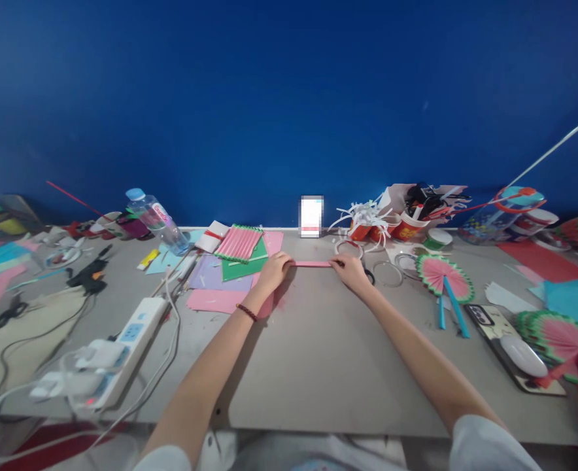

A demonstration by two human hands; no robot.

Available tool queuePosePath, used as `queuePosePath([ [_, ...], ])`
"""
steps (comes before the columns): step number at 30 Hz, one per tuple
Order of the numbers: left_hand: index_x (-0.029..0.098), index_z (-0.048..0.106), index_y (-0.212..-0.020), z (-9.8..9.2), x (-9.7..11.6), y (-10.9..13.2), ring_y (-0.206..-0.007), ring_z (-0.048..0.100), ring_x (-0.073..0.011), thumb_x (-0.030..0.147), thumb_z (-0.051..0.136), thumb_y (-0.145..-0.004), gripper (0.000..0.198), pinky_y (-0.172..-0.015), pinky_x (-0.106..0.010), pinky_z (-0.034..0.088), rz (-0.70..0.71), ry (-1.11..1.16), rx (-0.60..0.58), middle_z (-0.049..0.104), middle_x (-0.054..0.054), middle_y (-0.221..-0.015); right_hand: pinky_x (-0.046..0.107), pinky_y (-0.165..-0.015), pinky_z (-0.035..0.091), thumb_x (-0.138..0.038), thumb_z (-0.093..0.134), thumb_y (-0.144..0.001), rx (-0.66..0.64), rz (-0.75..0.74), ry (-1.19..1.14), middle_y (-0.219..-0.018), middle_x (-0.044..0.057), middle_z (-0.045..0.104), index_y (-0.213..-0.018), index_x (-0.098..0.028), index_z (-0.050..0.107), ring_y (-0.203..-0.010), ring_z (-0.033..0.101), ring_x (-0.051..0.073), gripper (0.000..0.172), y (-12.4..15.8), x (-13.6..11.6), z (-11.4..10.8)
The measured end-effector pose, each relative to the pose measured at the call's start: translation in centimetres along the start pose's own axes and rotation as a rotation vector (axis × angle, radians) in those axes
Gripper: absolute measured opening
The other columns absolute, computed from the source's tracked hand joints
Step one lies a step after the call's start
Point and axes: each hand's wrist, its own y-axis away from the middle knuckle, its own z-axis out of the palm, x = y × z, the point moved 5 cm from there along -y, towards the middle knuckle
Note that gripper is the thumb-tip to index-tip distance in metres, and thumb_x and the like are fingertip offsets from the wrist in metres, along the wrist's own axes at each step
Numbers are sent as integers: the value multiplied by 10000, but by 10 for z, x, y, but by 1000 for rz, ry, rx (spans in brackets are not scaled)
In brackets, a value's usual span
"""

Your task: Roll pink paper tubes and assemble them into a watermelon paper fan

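Note:
A narrow pink paper strip stretches level between my two hands, over the middle of the grey table. My left hand pinches its left end, and my right hand pinches the right end; both sets of fingers are closed. Just left of my left hand lies a pleated pink paper with green edges, on top of a green sheet and pink and lilac sheets. To the right of my right hand is a round pink paper fan with a green rim and blue sticks.
A white power strip with cables and a glue gun lie at the left. A plastic bottle leans near the blue wall. Cups of tools, a phone and a mouse are at the right.

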Motion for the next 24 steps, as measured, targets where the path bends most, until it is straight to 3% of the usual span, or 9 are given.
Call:
queuePosePath([
  [11, 193, 664, -901, 5, 0, 0, -906, 559, -164, 238, 430, -922, 239, -754, -267, 422, 60, -157, -9, 626, -48, -946, 292, -763, 458, -190, 539, -830, -99, -157, 2, -865, 82, 687, -874, -180, 701, -804, 619, 197, 168, 2, -4, -1],
  [19, 196, 639, -889, 3, 4, 3, -894, 544, -187, 298, 475, -904, 194, -771, -300, 405, 111, -209, -14, 614, -59, -901, 324, -809, 448, -185, 553, -825, -67, -141, 7, -923, 94, 645, -948, -182, 693, -870, 593, 216, 186, 4, -6, -1],
  [24, 192, 635, -887, 0, 7, 6, -869, 534, -174, 295, 411, -933, 251, -737, -286, 394, 104, -200, 16, 591, -56, -875, 298, -714, 459, -261, 624, -784, -88, -115, -60, -856, 75, 620, -892, -172, 705, -726, 571, 174, 162, 4, -6, -2],
])
